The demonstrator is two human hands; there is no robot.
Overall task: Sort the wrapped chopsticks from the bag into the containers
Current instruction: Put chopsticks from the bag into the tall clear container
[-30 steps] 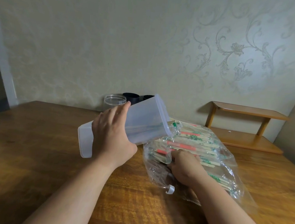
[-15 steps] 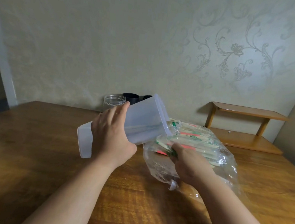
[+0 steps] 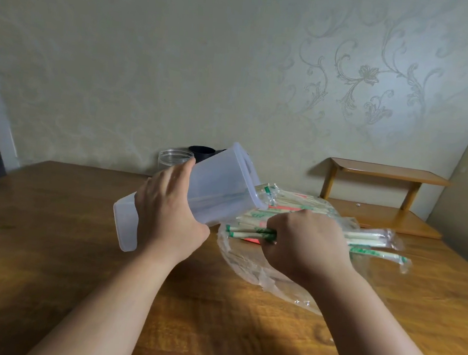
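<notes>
— Chopsticks (image 3: 250, 232): you have a bundle of them in your right hand (image 3: 306, 240), fingers curled tight round its middle, just over the bag (image 3: 247, 266) on the surface (image 3: 54, 218).

— And your left hand (image 3: 167, 216) grips the container (image 3: 221, 184) round its body. It is tilted, with the base low on the left and the mouth raised to the right.

— Mind the axis. Your bundle runs left to right. The green tips poke out of your fist toward your left hand, and the other ends stick out to the right.

— So those tips point at the container's lower wall, not its mouth. The mouth sits just above and beyond your right knuckles, facing away to the right.

— Then, I judge, you must lift the bundle past the rim and turn it along the container's length before it will slide in.

— Or tip the mouth down toward your fist. Either way your right hand is the nearer one to the opening.

— More wrapped pairs lie loose in the bag beneath. Watch that the wrappers don't snag on the rim.
</notes>
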